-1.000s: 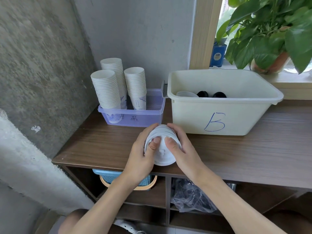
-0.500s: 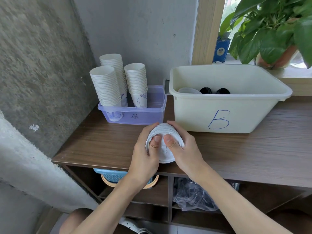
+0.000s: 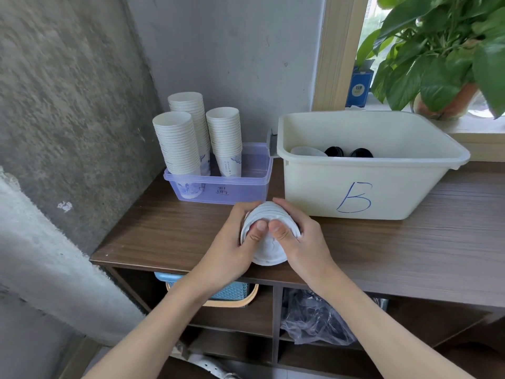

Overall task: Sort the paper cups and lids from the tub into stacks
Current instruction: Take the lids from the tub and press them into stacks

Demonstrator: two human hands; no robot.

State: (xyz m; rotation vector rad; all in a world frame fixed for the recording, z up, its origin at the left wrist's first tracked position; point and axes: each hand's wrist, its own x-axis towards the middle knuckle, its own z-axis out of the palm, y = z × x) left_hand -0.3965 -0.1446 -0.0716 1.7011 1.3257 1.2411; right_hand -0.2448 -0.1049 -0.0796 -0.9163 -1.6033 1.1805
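On the brown desk [image 3: 410, 255] a big pale tub [image 3: 355, 187] marked B is set, and just beside it, on the left, a small purple box [image 3: 246, 187] is placed with three stacks of paper cups [image 3: 177, 143] stood in it. In front of the tub, the left hand [image 3: 232, 250] and the right hand [image 3: 306, 242] are closed round a stack of white lids [image 3: 269, 250], fingers [image 3: 289, 212] curled about it and thumbs pressed on top. Two black lids [image 3: 334, 151] and a white one [image 3: 307, 151] are seen inside the tub.
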